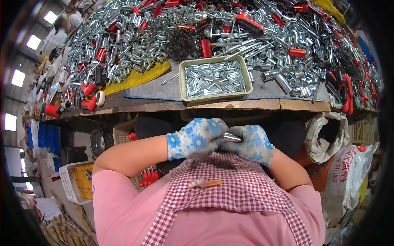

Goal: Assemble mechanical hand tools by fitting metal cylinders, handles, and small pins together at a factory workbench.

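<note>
Close together in front of my apron, both hands wear white gloves with blue flowers. A short shiny metal tube [232, 137] lies between them. My left hand [200, 137] is closed around its left end, and my right hand [253, 142] grips it from the right. The fingers hide most of the tube. Just beyond the table edge, a cream plastic tray [183, 85] holds many thin silvery metal pins [213, 78].
A wooden table edge [250, 104] runs across in front of me. Heaped metal tubes [143, 45], dark springs [182, 45] and red-handled parts [249, 24] cover the table. White sacks [324, 143] stand at right; a yellow crate [84, 180] sits at lower left.
</note>
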Motion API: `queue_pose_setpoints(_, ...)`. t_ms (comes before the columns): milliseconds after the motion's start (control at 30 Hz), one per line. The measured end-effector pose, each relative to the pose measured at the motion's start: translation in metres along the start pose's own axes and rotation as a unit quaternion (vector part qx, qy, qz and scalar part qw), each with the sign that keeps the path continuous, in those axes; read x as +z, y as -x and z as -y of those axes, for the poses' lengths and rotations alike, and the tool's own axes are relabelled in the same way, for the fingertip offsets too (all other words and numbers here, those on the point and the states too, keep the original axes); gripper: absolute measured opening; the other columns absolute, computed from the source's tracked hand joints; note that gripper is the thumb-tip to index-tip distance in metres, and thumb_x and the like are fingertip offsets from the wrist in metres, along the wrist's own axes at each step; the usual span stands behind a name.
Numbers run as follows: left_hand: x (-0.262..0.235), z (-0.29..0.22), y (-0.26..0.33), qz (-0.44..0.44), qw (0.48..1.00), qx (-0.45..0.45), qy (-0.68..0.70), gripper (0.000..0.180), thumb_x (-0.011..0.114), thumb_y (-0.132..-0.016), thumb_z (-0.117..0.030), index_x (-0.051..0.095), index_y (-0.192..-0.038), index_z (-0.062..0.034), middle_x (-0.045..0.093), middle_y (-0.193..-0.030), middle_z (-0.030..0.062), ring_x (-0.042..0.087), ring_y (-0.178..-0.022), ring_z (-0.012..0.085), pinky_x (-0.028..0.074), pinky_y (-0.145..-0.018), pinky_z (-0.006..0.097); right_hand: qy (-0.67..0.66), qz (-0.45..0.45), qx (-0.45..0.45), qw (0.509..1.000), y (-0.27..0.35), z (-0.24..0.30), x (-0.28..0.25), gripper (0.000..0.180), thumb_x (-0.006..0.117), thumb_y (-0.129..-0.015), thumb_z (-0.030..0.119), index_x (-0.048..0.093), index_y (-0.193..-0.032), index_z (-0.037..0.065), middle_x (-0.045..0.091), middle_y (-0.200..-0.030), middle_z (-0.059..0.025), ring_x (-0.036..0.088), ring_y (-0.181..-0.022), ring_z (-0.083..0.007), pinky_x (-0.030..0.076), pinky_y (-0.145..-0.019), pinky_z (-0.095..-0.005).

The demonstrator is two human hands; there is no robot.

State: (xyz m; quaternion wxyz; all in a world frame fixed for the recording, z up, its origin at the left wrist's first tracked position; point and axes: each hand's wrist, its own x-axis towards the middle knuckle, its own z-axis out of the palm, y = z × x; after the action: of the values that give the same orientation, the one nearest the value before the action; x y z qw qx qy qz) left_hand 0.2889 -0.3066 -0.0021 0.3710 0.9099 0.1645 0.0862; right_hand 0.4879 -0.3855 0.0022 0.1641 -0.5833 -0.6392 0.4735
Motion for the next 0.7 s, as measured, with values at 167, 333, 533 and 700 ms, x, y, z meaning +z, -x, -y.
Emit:
queue_pose_setpoints(167,-0.001,0.005,-0.006,0.003,1.000,0.026,0.001,0.018,0.065,-0.083,-0.011,0.063,-0.098,-0.0015,0.064,-0.108,0.0176,0.063,-0.095,0.0359,0.054,-0.079,0.040,0.049,-0.019,0.005,0.999,0.004,0.002,-0.004,0.035,0.067,-0.080,0.039,0.070,-0.101,0.011,0.070,-0.092,-0.0147,0.067,-0.087,-0.0316,0.053,-0.076,-0.0385)
queue_pose_setpoints(333,-0.006,0.019,-0.010,0.016,0.991,0.134,-0.003,0.031,0.071,-0.075,-0.009,0.063,-0.104,-0.0031,0.062,-0.113,0.0186,0.064,-0.095,0.0364,0.055,-0.081,0.041,0.066,-0.027,-0.001,0.997,0.007,0.004,-0.009,0.035,0.068,-0.080,0.038,0.070,-0.101,0.010,0.070,-0.091,-0.0146,0.067,-0.087,-0.0315,0.053,-0.076,-0.0384)
queue_pose_setpoints(533,-0.003,0.015,-0.013,0.094,0.987,0.121,-0.051,0.038,0.068,-0.072,-0.005,0.062,-0.109,-0.0023,0.061,-0.116,0.0197,0.063,-0.100,0.0374,0.054,-0.083,0.041,0.042,-0.029,0.002,0.999,0.010,-0.006,-0.004,0.035,0.069,-0.080,0.037,0.070,-0.102,0.010,0.070,-0.091,-0.0150,0.068,-0.086,-0.0318,0.053,-0.076,-0.0386)
queue_pose_setpoints(700,-0.002,0.018,-0.016,0.001,0.993,0.115,-0.033,0.033,0.066,-0.070,-0.003,0.062,-0.103,-0.0011,0.062,-0.113,0.0202,0.063,-0.098,0.0377,0.053,-0.084,0.042,0.050,-0.054,-0.001,0.997,0.007,-0.004,-0.010,0.034,0.069,-0.080,0.036,0.070,-0.102,0.009,0.070,-0.089,-0.0149,0.068,-0.086,-0.0320,0.053,-0.076,-0.0387)
